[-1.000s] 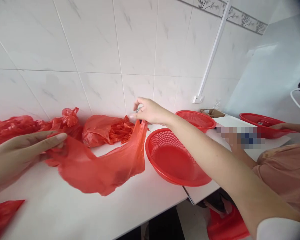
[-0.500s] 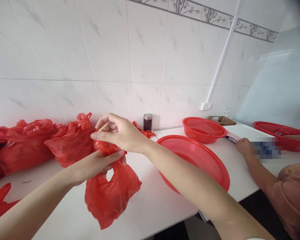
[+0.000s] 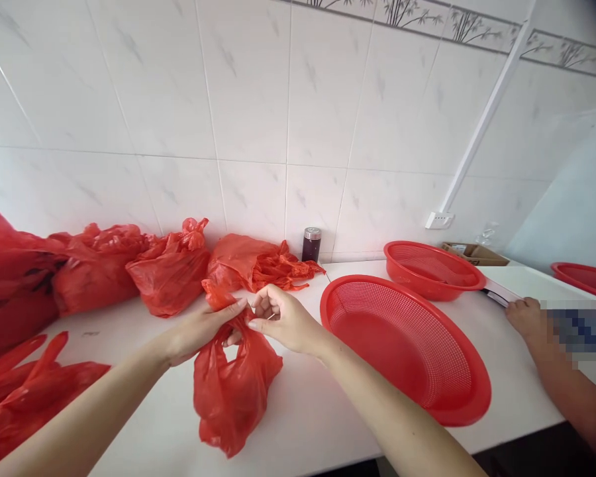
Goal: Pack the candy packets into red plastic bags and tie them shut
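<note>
A red plastic bag (image 3: 241, 394) hangs in front of me over the white table, its neck bunched and twisted. My left hand (image 3: 198, 334) is closed around that neck, thumb on top, and the bag's upper end sticks out above the fist. A loop-shaped gap shows in the bag just under my left fingers. At the right side of the neck, my right hand (image 3: 291, 321) has curled fingers and its thumb against the plastic; the exact pinch is partly hidden. What the bag contains cannot be made out.
Filled red bags (image 3: 166, 275) line the wall, with loose red bags (image 3: 248, 258) beside them and another bag (image 3: 34, 397) front left. A dark jar (image 3: 311, 245) stands behind. Red colanders (image 3: 377, 351) sit to the right, near another person's hand (image 3: 524, 315) and a cardboard box (image 3: 477, 254).
My right hand has come down from above the bag's top to the right side of its neck. My left hand still grips the bag. The view has swung left.
</note>
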`<state>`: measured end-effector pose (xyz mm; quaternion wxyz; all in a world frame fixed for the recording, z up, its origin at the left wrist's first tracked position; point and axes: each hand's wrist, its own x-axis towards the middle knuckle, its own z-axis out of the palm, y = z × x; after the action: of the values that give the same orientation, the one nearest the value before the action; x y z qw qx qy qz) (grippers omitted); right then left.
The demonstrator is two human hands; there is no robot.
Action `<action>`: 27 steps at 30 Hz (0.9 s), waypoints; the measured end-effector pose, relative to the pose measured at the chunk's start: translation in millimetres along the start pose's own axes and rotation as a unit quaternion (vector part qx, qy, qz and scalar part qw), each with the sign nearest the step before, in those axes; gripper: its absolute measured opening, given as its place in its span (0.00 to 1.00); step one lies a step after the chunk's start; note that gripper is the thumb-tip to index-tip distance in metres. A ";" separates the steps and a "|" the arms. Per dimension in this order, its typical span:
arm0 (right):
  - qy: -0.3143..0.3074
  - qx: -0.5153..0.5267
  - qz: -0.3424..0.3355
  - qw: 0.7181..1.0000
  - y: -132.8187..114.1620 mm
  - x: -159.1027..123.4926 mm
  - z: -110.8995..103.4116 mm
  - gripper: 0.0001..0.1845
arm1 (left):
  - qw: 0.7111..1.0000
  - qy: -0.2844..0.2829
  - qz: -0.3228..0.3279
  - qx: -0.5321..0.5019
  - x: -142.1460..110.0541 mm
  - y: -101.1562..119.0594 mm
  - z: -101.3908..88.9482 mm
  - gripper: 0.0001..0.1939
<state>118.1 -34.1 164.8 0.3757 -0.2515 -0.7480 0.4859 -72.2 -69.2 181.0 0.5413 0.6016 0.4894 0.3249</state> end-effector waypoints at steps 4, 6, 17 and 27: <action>0.040 0.035 -0.015 0.998 -24.5 -19.5 3.1 0.08 | 0.998 -0.001 0.007 -0.056 -6.9 2.9 -4.1 0.20; -0.021 0.066 -0.022 0.997 -39.0 -33.6 3.6 0.09 | 0.998 -0.029 0.014 -0.058 -15.6 8.8 -5.2 0.19; 0.056 0.051 0.021 0.997 29.2 -5.0 36.6 0.16 | 0.958 0.030 0.123 0.258 -16.4 1.1 2.7 0.04; 0.077 0.225 0.094 0.967 36.9 -15.0 41.0 0.02 | 0.890 0.138 0.229 0.370 -13.9 -34.2 19.9 0.30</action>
<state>94.3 -52.5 116.2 0.4318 -0.2663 -0.5615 0.6537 -66.3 -91.1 145.8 0.1169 0.8028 0.4928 0.3146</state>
